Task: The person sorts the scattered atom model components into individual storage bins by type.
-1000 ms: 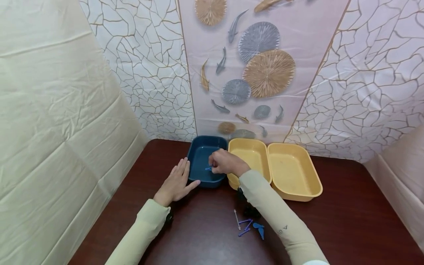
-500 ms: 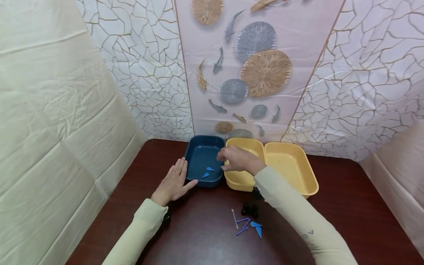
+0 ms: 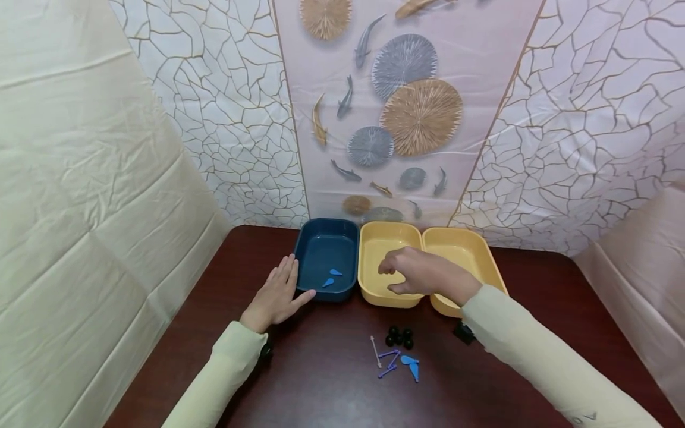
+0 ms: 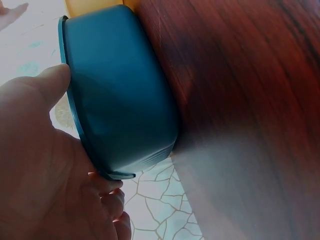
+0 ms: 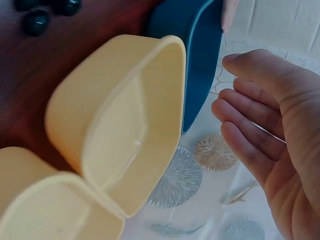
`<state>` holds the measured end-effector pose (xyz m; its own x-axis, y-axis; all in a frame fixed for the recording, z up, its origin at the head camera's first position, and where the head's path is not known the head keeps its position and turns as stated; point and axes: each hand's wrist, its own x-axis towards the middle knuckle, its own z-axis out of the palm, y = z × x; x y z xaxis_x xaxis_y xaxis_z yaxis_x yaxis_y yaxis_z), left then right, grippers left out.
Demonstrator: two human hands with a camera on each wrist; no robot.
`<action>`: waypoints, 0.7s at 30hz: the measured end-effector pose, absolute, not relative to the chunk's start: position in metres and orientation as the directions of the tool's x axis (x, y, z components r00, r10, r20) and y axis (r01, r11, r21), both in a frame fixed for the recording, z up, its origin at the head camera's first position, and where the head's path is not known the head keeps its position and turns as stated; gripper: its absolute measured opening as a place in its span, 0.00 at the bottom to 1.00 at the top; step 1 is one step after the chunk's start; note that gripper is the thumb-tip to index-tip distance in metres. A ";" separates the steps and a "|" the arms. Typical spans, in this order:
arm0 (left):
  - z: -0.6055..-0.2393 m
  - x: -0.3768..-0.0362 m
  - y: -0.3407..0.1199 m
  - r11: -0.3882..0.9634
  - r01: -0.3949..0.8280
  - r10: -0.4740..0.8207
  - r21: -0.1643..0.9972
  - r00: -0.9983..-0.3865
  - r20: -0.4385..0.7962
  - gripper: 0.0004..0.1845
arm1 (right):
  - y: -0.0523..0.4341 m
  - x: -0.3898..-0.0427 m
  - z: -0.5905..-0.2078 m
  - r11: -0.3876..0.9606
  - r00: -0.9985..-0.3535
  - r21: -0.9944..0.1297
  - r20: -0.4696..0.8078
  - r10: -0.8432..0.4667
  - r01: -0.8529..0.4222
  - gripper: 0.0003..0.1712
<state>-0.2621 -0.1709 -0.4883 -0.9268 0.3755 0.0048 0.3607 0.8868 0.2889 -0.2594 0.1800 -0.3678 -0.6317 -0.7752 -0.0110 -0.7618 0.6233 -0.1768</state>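
My left hand (image 3: 273,300) rests with straight fingers against the near left rim of the dark blue bin (image 4: 115,90). Inside that bin lie two small blue teardrop-shaped pieces (image 3: 328,282). My right hand (image 3: 423,272) hovers over the middle yellow bin (image 3: 393,300), fingers loosely bent and holding nothing, as the right wrist view also shows. On the table in front of the bins are several black balls (image 3: 399,337), a few purple sticks (image 3: 387,371), one pale lilac stick (image 3: 376,352) and two more blue teardrop pieces (image 3: 413,371).
A second yellow bin (image 3: 484,252) stands to the right of the first, so all three form a row at the back of the dark wooden table (image 3: 321,380). Behind them hangs a patterned cloth (image 3: 257,119); a plain cream cloth (image 3: 107,208) closes off the left.
My right hand has let go of a blue teardrop piece in the dark blue bin and moved right over the middle yellow bin. The left hand has stayed at the bin's rim.
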 end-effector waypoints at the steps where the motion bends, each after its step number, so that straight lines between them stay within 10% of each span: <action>1: -0.488 -0.262 -0.171 0.887 0.361 0.376 0.289 -0.927 0.006 0.51 | 0.184 -0.255 -0.368 0.623 -0.632 -0.180 -0.009 -0.775 -0.761 0.16; 21: -0.489 -0.262 -0.171 0.884 0.354 0.372 0.305 -0.928 -0.002 0.52 | 0.240 -0.190 -0.421 0.505 -0.542 -0.243 0.124 -0.831 -0.828 0.10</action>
<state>-0.2620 -0.1708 -0.4890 -0.9281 0.3723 -0.0016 0.3541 0.8841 0.3048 -0.1900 0.2398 -0.4211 -0.5425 -0.8309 0.1241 -0.8285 0.5046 -0.2429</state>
